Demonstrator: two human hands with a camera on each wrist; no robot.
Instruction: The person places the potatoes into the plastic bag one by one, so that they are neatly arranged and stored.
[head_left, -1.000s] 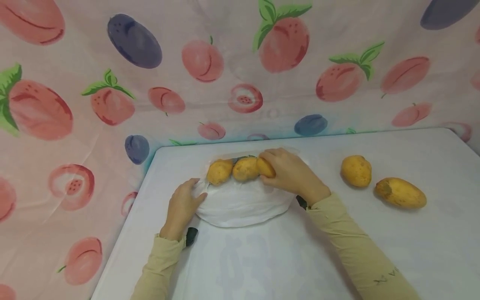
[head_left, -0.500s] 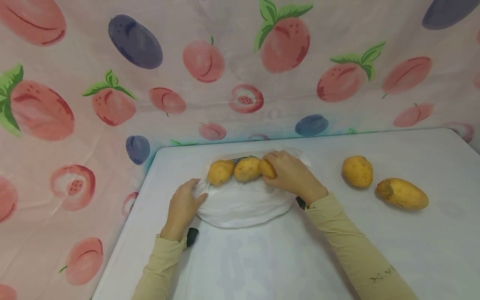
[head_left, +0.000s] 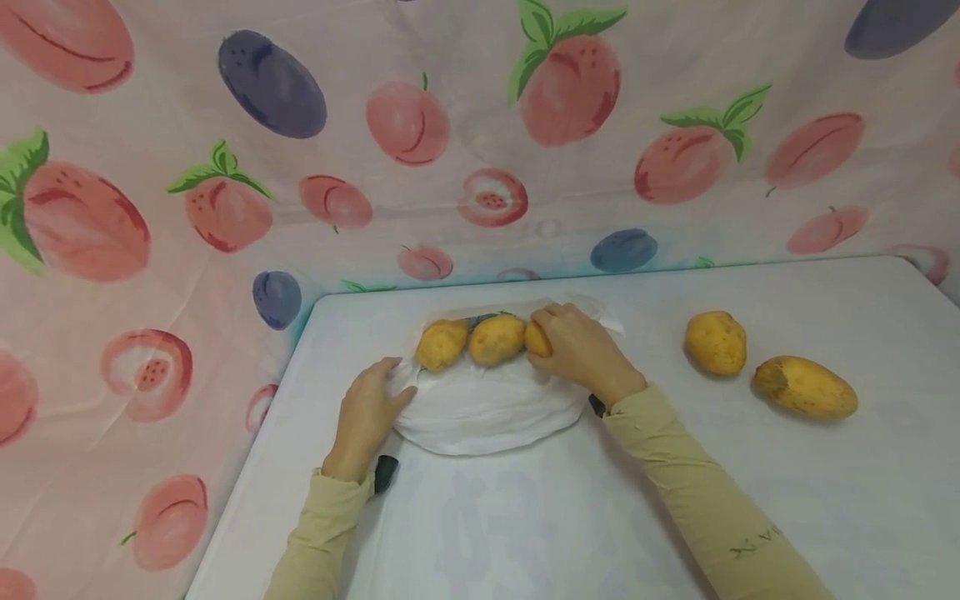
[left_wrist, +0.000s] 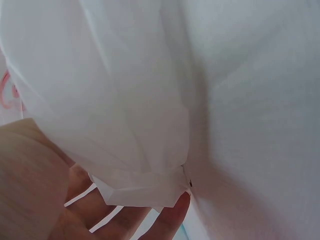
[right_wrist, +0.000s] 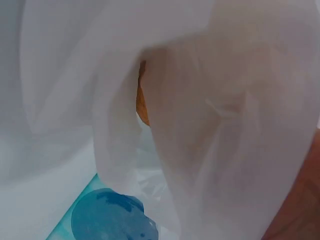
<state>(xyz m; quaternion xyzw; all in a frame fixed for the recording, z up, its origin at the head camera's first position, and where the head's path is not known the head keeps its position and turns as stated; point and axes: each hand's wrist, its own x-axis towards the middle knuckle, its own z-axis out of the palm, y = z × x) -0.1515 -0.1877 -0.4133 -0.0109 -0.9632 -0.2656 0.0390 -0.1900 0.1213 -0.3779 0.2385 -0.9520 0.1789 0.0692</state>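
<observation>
A white plastic bag lies on the table, its mouth toward the back. Two yellow potatoes, a left one and a middle one, sit in the mouth. My right hand grips a third potato between thumb and fingers at the mouth's right end. In the right wrist view the bag's film covers most of the picture, with a sliver of potato inside. My left hand rests against the bag's left side, thumb and fingers apart; its fingers touch the edge.
Two more potatoes, a round one and a longer one, lie on the white table to the right. A peach-print cloth hangs behind the table and down its left side. Something dark green shows behind the potatoes in the bag.
My right hand has moved slightly right with its potato, opening a small gap from the middle one. The middle potato has turned a little. My left hand stays put.
</observation>
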